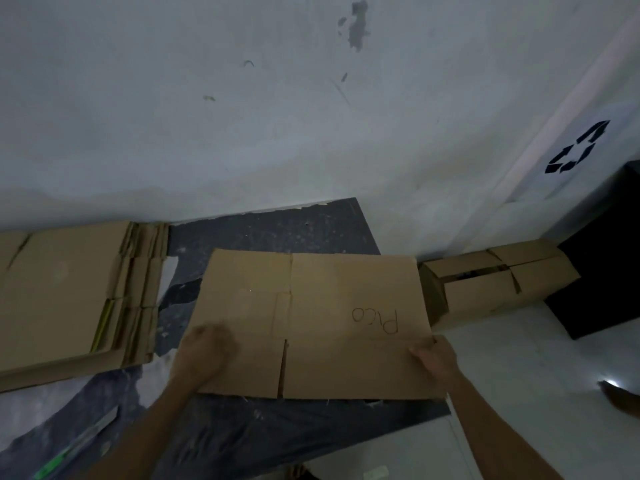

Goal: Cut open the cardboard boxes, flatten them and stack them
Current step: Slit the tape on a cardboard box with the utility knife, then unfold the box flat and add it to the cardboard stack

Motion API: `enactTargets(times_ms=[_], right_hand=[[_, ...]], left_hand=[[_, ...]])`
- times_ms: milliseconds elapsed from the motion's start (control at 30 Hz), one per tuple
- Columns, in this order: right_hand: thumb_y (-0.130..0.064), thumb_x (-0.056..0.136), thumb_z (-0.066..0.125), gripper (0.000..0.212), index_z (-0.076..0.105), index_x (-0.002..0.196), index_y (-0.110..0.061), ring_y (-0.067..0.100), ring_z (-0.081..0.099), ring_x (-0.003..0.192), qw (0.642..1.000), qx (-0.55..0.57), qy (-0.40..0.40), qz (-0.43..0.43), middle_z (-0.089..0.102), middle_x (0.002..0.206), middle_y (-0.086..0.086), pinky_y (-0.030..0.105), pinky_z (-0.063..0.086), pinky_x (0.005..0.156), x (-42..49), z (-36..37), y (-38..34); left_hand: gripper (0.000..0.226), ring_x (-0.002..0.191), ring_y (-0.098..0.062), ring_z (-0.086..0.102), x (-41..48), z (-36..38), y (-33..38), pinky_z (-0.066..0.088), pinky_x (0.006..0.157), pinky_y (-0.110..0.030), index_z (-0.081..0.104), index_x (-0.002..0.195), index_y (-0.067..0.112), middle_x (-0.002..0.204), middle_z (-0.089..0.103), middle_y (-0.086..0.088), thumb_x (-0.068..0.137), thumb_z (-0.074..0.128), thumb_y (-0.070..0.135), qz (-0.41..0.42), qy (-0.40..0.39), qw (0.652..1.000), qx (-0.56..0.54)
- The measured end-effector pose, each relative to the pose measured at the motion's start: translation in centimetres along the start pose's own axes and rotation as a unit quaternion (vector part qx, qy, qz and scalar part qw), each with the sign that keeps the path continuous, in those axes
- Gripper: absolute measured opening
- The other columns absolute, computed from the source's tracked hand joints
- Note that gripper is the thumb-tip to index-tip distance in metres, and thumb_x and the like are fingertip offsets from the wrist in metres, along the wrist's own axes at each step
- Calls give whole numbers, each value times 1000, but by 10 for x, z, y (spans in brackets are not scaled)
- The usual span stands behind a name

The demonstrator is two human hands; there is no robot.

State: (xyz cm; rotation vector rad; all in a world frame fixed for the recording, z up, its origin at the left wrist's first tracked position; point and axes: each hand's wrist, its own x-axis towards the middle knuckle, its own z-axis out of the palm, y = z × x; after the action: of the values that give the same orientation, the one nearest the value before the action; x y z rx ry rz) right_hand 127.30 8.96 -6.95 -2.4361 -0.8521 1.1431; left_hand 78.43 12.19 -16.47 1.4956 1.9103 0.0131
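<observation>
Box (pixel 311 306), flattened, sits over the mat (pixel 277 230), long axis running left to right between the hands. Curled fingers of the left hand (pixel 204 351) grip its near-left edge; the right hand (pixel 433 358) pinches the near-right edge. The stack (pixel 69 296) lies leftward, nearer the left hand.

Dim, bluish, soft picture; edges bend wide-angle.

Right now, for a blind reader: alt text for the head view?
The left hand and right hand grip a flattened box by its sides over a dark mat. A stack of flattened cardboard lies left; an unflattened box sits right.
</observation>
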Motion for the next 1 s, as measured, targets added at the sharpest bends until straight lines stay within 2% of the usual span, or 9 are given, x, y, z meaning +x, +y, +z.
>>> enactTargets(times_ms=[67,167,233,300,400,500,633,800,1000], right_hand=[[-16,81,75,70,39,139,-2,35,50,121,1000,21,5,0,50,136,19,42,41,99,4,2,0],[-12,81,75,71,37,139,-1,38,50,120,998,54,26,-1,49,135,20,43,42,98,7,1,3],[-11,80,76,71,37,138,-1,38,51,119,997,69,39,-15,50,134,20,47,43,100,2,-5,1],[-9,82,74,66,39,137,0,39,51,118,995,87,37,-26,51,132,20,48,42,101,-6,-16,-6],[-3,84,70,58,42,134,4,37,54,111,992,110,36,-42,52,130,24,45,42,93,-24,-33,-21],[-5,83,71,55,46,132,0,30,54,98,990,113,19,-83,56,124,22,45,46,88,-45,-35,-37],[-9,83,72,59,41,134,-7,32,55,102,985,127,-14,-116,54,119,14,43,47,86,-78,-1,-85],[1,88,63,37,50,122,-8,29,55,106,963,164,-59,-208,57,121,14,40,46,88,-126,101,-169],[-2,90,62,34,47,118,-13,26,55,106,950,161,-120,-239,56,119,10,42,48,88,-204,256,-277]], left_hand=[[91,128,-37,41,14,-13,-6,36,107,-45,44,136,14,145,37,-18,68,65,72,-98,21,994,-36],[119,132,-36,36,17,-24,-5,33,111,-50,36,146,16,147,33,-13,54,63,86,-186,33,980,-65],[71,116,-33,52,-7,-43,16,44,101,-49,59,124,11,130,54,-14,74,73,59,-169,19,977,-128],[19,95,-30,58,-49,-69,51,47,96,-49,64,96,12,107,63,-14,87,70,27,-140,4,977,-162],[56,110,-35,54,-81,-96,60,45,98,-48,50,123,12,119,56,-11,80,75,39,-112,58,973,-194],[42,99,-31,59,-113,-126,45,50,86,-42,51,114,12,106,61,-9,83,74,29,-72,116,955,-263],[32,93,-30,63,-146,-180,-12,51,85,-43,53,115,10,100,66,-11,88,69,15,-57,179,929,-319],[21,76,-27,53,-156,-272,-118,40,66,-35,51,107,6,76,55,-13,90,63,3,-91,268,910,-304],[27,88,-37,56,-140,-376,-265,38,67,-27,53,110,-14,90,56,-17,90,63,3,-149,349,891,-250]])
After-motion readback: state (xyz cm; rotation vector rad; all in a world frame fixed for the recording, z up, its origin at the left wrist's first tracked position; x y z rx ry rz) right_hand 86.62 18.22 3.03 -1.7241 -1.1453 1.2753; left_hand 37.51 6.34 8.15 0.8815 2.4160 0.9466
